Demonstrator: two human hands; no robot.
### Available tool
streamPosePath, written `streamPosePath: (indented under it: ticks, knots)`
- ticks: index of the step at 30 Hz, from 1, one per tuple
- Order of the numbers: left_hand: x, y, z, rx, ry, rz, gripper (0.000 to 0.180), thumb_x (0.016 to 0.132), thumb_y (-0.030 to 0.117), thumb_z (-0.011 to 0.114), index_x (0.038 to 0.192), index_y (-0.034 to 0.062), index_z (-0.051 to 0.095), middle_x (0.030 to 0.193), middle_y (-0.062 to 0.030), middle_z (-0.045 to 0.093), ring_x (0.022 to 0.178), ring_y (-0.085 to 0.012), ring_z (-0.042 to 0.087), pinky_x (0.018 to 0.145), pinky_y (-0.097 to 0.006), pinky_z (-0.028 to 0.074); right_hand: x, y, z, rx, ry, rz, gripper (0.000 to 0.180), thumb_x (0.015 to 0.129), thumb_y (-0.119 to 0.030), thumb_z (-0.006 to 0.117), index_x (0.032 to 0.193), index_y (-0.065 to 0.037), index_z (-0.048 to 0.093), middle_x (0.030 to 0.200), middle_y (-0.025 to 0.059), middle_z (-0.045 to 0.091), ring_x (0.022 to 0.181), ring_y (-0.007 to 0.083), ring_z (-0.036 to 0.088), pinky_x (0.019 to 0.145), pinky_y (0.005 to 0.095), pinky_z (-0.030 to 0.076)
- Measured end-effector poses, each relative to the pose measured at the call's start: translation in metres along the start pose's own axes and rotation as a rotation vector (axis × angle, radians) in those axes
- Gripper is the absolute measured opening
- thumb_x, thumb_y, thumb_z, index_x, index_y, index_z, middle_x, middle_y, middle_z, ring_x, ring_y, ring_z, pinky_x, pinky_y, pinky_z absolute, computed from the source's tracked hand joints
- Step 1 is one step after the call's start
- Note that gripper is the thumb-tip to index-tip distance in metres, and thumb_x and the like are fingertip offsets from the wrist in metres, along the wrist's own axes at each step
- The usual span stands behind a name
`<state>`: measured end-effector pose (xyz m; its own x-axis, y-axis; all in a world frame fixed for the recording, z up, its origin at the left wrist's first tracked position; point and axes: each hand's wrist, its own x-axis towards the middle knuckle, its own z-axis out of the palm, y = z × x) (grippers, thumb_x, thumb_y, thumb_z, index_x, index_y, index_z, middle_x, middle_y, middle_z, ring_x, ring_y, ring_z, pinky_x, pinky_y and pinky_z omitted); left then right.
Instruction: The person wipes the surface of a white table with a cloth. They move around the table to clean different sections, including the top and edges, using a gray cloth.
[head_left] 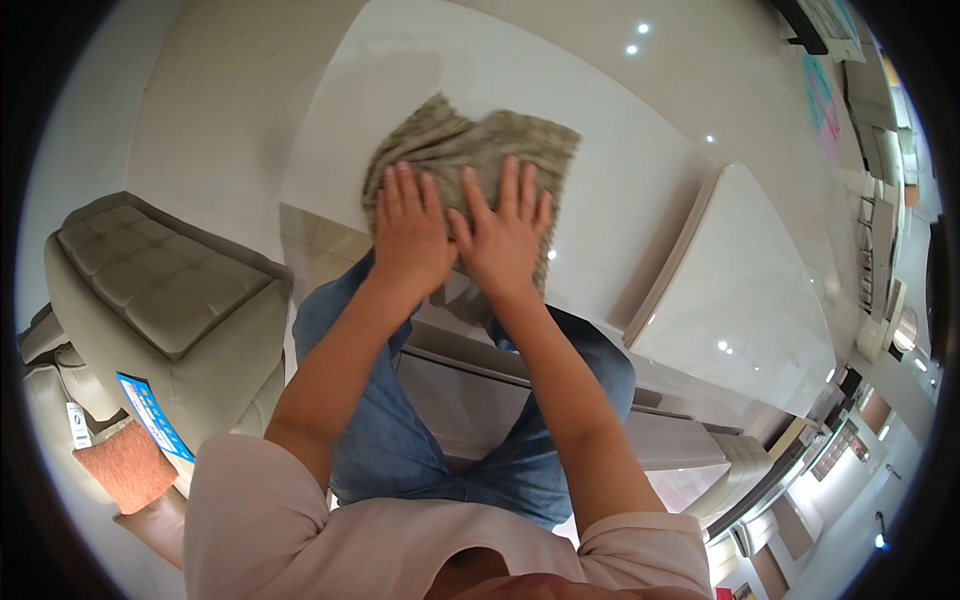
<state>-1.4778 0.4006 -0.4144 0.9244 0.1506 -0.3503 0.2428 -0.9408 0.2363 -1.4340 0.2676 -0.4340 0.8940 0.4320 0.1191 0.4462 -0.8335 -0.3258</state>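
Observation:
A brownish-grey, patterned cloth (470, 143) lies rumpled on a glossy white tabletop (610, 130), one corner of it folded up at the far left. Both my hands rest on it, palms down and side by side. My left hand (412, 228) presses the cloth's left part with fingers stretched out. Over the right part, my right hand (503, 232) lies flat, its fingers spread. The two thumbs are close to each other near the cloth's middle.
On the right, a higher white glossy top (740, 300) rises beside the lower surface. A grey tufted seat (160, 270) stands at the left, with a blue tag (155, 415) and an orange cushion (130, 465) close by. My knees are against the near edge.

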Motion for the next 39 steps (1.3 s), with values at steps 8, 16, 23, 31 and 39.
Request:
streamPosePath:
  ticks: [8,16,23,31,39]
  knots:
    - [0.059,-0.082,0.010,-0.031,0.351,-0.363,0.077,0.101,0.040,0.050,0.156,-0.0060,0.022,0.161,-0.0370,0.012,0.151,-0.0519,0.007,0.123,-0.056,0.010,0.143,-0.051,0.066,0.090,0.041,-0.379,0.050,0.097,-0.052,0.053,0.144,-0.034,0.055,0.161,0.0072,0.037,0.151,0.0283,0.028,0.122,0.0543,0.016]
    - [0.133,-0.091,-0.004,0.153,0.608,-0.153,0.073,0.103,0.048,0.044,0.156,0.0000,0.030,0.161,-0.0288,0.025,0.151,-0.0447,0.018,0.122,-0.055,0.015,0.206,-0.023,0.076,-0.074,0.044,-0.260,0.061,0.102,-0.062,0.035,0.156,-0.034,0.038,0.166,-0.0034,0.027,0.155,0.0179,0.017,0.127,0.0430,0.009]
    - [0.113,-0.011,0.003,0.135,0.480,-0.005,0.080,0.098,0.054,0.051,0.154,-0.0005,0.034,0.160,-0.0304,0.027,0.151,-0.0460,0.019,0.122,-0.056,0.014,0.154,0.048,0.035,-0.087,0.062,-0.146,0.061,0.100,-0.059,0.043,0.153,-0.029,0.044,0.164,0.0018,0.033,0.153,0.0225,0.023,0.125,0.0452,0.013]
    - [0.020,0.045,0.029,-0.002,0.227,0.253,0.082,0.097,0.052,0.053,0.155,-0.0010,0.032,0.164,-0.0291,0.018,0.153,-0.0454,0.011,0.124,-0.055,0.008,0.002,0.074,-0.014,-0.189,0.030,0.071,0.058,0.099,-0.049,0.052,0.151,-0.024,0.049,0.162,0.0101,0.036,0.151,0.0318,0.029,0.122,0.0507,0.018]
    - [-0.045,0.019,0.027,-0.019,-0.028,0.044,0.075,0.102,0.046,0.042,0.155,-0.0050,0.029,0.165,-0.0293,0.012,0.154,-0.0443,0.007,0.125,-0.053,0.006,-0.065,0.001,0.010,-0.193,0.022,0.160,0.054,0.096,-0.039,0.059,0.147,-0.025,0.053,0.159,0.0192,0.038,0.148,0.0417,0.030,0.118,0.0592,0.020]
